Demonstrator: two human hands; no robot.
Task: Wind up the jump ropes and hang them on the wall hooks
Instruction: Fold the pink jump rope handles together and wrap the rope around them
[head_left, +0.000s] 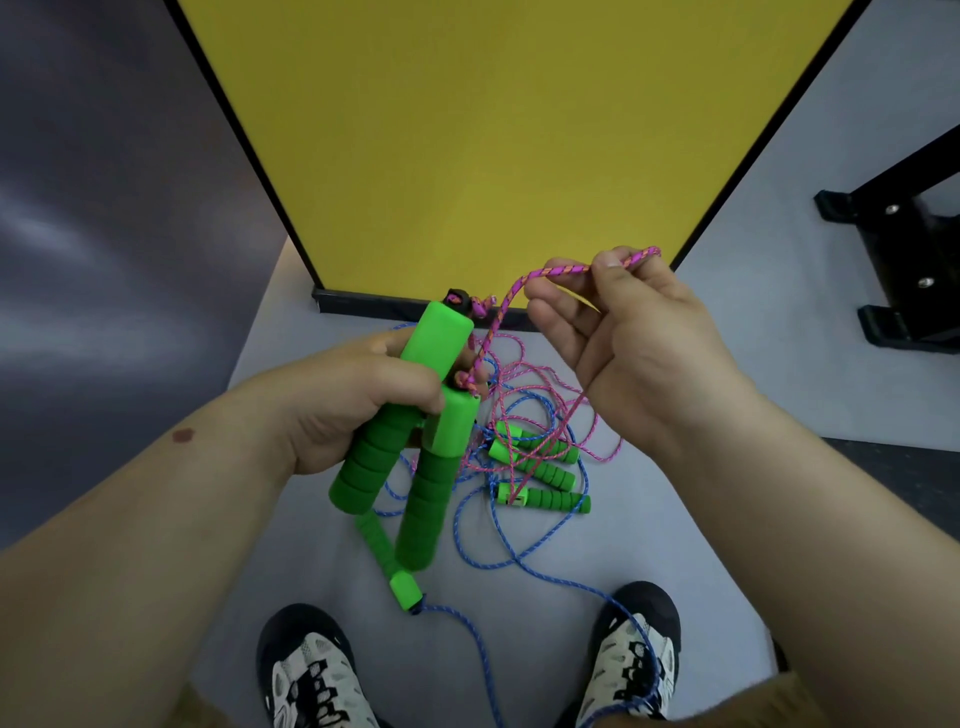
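Note:
My left hand (358, 400) grips two green foam handles (410, 441) of a pink jump rope side by side, their ends pointing down. The pink rope (498, 312) runs from the handle tops up to my right hand (634, 338), which pinches it between thumb and fingers at chest height. The rest of the pink rope hangs down into a tangle on the grey floor. More green handles (540, 467) lie there among pink and blue rope (519, 561). No wall hooks are in view.
A yellow panel (493, 145) with a black frame stands straight ahead. A black metal stand foot (904, 260) sits at the right. Another green handle (395, 566) lies near my shoes (311, 675), and blue rope crosses my right shoe.

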